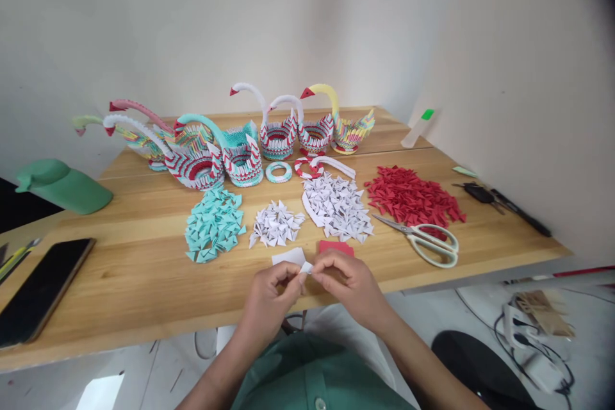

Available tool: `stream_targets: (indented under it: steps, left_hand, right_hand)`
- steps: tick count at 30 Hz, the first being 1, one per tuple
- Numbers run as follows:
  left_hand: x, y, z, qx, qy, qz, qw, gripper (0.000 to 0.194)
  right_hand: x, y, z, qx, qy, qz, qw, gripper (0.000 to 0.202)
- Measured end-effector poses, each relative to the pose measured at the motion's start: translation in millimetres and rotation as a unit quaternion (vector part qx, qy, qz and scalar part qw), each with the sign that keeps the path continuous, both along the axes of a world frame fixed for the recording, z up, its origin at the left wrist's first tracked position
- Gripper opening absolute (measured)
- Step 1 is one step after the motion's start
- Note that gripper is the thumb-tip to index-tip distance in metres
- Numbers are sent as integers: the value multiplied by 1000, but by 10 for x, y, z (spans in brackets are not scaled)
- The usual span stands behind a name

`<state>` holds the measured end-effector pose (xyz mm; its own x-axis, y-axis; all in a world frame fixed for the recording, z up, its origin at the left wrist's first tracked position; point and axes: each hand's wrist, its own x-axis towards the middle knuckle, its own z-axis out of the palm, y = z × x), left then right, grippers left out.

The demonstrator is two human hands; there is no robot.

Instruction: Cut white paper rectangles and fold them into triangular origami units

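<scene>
Pinching small folded white paper piece [306, 267] between our left [273, 295] and right hand [353, 285] fingertips, apparently steadying its creases.

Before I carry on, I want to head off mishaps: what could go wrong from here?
The small white piece is pinched between the left hand and right hand near the table's front edge; a slip might drop it to the floor.

The scissors lie against the red pieces, so lifting them could scatter some.

The phone lies close to the front edge, where a bump might knock it off.
</scene>
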<state>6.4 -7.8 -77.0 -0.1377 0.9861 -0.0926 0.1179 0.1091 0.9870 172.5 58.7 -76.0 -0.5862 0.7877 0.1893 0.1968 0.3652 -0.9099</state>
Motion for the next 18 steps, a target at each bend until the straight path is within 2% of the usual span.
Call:
stream_targets:
  steps: [4, 9, 13, 18]
  left_hand:
    - [29, 18, 5, -15, -27, -10, 999, 26]
    - [43, 6, 21, -42, -122, -4, 992, 27]
    - [70, -2, 31, -52, -166, 9, 985, 28]
    - [94, -1, 9, -35, -142, 21, 989, 28]
  right_hand:
    - [2, -2, 27, 37, 9, 5, 999, 10]
    - [10, 20, 12, 44, 25, 13, 999, 12]
    - [23, 32, 3, 14, 39, 24, 999, 13]
    - [20, 24, -8, -58, 46, 2, 997, 9]
